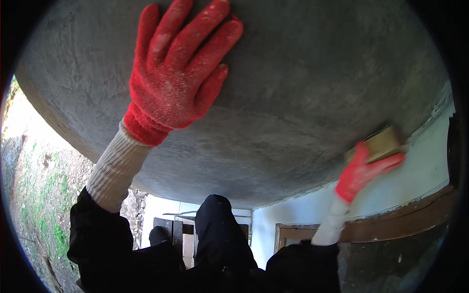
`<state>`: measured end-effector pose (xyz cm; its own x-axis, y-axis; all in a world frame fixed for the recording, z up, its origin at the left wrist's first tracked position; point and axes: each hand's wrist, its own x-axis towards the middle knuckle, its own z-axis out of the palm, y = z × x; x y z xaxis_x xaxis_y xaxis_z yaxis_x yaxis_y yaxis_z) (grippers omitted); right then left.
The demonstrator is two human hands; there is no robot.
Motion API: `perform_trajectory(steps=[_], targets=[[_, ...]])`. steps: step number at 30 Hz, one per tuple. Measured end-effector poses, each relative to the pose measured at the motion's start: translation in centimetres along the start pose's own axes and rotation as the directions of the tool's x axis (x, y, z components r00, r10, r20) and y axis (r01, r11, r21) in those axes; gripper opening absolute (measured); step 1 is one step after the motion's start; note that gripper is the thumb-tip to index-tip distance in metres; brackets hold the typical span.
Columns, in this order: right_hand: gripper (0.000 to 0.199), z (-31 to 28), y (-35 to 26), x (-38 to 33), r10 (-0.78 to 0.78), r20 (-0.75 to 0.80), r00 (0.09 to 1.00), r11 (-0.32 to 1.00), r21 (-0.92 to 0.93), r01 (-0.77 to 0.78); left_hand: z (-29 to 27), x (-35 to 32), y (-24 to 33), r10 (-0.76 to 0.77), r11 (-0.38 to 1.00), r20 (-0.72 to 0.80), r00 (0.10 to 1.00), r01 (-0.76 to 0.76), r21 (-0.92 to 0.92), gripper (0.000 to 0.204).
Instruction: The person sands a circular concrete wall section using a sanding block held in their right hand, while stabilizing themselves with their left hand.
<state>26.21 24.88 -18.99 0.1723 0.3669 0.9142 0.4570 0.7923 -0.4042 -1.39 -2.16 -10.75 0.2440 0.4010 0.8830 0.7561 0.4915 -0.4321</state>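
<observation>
My left hand (176,73), in a dusty red glove, lies against the grey plastered surface (293,68) with its fingers spread, holding nothing. To the right, my right hand (361,171) wears a red glove too. It grips a tan rectangular block (385,145), possibly a sponge or sanding block, against the same surface near its right edge. Motion blurs the block and that hand, so its exact kind cannot be told. The plaster shows streaks and lighter patches.
A white wall (415,173) meets the plaster at the right, with a brown wooden frame (410,215) along it. Wooden planks (177,234) lie by my feet and knee. At the left, bright mossy ground (49,195) shows beyond the plaster's edge.
</observation>
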Motion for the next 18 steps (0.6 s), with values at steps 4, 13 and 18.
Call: perform_trajectory(steps=[4, 13, 18], targets=[[0.134, -1.4, 2.9, -15.8, -0.001, 0.333, 0.943, 0.948, -0.299, 0.107, 1.2, -0.3, -1.5, 0.222, 0.972, -0.109, 0.969, -0.211, 0.105, 0.053], [0.118, -0.7, -0.5, -1.6, -0.138, 0.195, 0.971, 0.973, -0.154, 0.17, 2.0, -0.1, -1.5, 0.214, 0.977, -0.166, 0.963, -0.209, 0.046, 0.055], [0.105, -0.4, -5.3, 4.7, 0.002, 0.094, 0.996, 0.999, -0.037, 0.001, 2.1, -0.1, -1.9, 0.215, 0.977, -0.18, 0.96, -0.211, 0.044, 0.053]])
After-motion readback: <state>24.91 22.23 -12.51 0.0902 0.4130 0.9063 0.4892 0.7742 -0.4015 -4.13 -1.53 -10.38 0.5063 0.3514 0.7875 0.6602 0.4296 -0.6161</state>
